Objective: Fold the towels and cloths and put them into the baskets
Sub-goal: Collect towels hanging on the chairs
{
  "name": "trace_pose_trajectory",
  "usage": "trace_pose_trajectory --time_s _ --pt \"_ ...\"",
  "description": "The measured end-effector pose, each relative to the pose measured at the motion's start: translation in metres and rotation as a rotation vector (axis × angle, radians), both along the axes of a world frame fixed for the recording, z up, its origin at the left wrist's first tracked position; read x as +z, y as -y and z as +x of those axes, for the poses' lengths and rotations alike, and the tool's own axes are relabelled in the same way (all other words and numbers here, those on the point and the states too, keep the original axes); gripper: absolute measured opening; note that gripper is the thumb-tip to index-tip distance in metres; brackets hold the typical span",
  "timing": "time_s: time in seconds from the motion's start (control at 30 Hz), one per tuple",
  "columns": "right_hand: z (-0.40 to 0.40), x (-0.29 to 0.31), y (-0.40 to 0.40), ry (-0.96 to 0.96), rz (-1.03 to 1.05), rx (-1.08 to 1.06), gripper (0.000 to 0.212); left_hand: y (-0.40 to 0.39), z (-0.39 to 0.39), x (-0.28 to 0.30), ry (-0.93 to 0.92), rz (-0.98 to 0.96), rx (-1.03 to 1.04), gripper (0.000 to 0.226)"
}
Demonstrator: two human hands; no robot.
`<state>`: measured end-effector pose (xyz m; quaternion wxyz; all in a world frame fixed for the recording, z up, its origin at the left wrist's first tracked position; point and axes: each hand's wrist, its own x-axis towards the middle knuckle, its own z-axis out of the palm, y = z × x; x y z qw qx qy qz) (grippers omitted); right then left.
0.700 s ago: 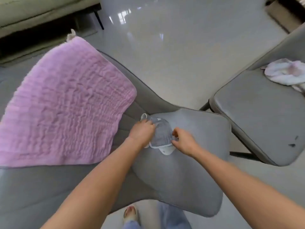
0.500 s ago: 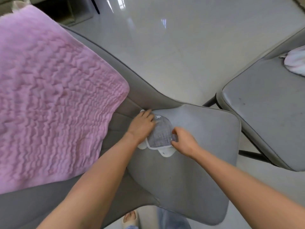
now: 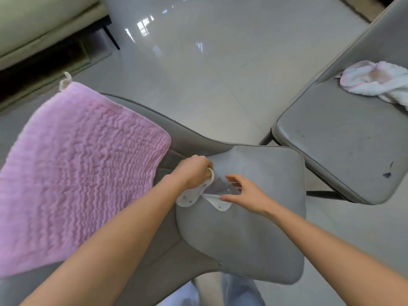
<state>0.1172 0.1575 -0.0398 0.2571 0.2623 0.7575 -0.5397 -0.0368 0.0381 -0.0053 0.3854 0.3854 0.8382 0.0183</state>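
So the small grey cloth (image 3: 217, 187) with the white snap-tab trim is sitting near the back edge of the grey chair seat (image 3: 254, 235), right where the seat meets the backrest. Makes sense as a spot, it's a flat padded surface at working height, so it serves as a folding board.

The left hand (image 3: 194, 173) has its fingers curled round the cloth's far end, bunching it and pinning that end toward the seat's back-left corner. Looks to me like that's the anchor so the fabric doesn't slide. The wrist is bent down, forearm coming in from the lower left.

The right hand (image 3: 241, 193) isn't gripping anything: fingers spread and fairly straight, hovering at the cloth's near side, fingertips at or just off the fabric and one white tab. I can't tell if they actually touch. My guess is it's about to flatten or tuck that tab over.

The pink towel (image 3: 75, 177) is spread over the surface left of the seat, probably parked there for later. Another crumpled white-pink cloth (image 3: 373, 81) lies toward the back of the second chair (image 3: 331, 138) on the right. No baskets in view.
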Motion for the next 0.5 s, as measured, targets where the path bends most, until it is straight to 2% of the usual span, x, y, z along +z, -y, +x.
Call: trace_pose_trajectory --time_s 0.17,0.3,0.43,0.5 --pt "0.012 0.072 0.025 -0.069 -0.055 -0.175 0.059 -0.007 0.014 0.070 0.106 0.041 -0.066 0.022" --pt "0.036 0.121 0.053 -0.136 0.072 -0.412 0.036 -0.012 0.038 0.130 0.133 0.047 -0.199 0.016" --pt "0.092 0.170 0.085 -0.210 0.213 -0.572 0.009 -0.006 0.084 0.192 0.251 0.072 -0.383 0.032" --pt "0.121 0.184 0.092 -0.199 0.288 -0.598 0.030 -0.003 0.104 0.211 0.309 0.063 -0.469 0.033"
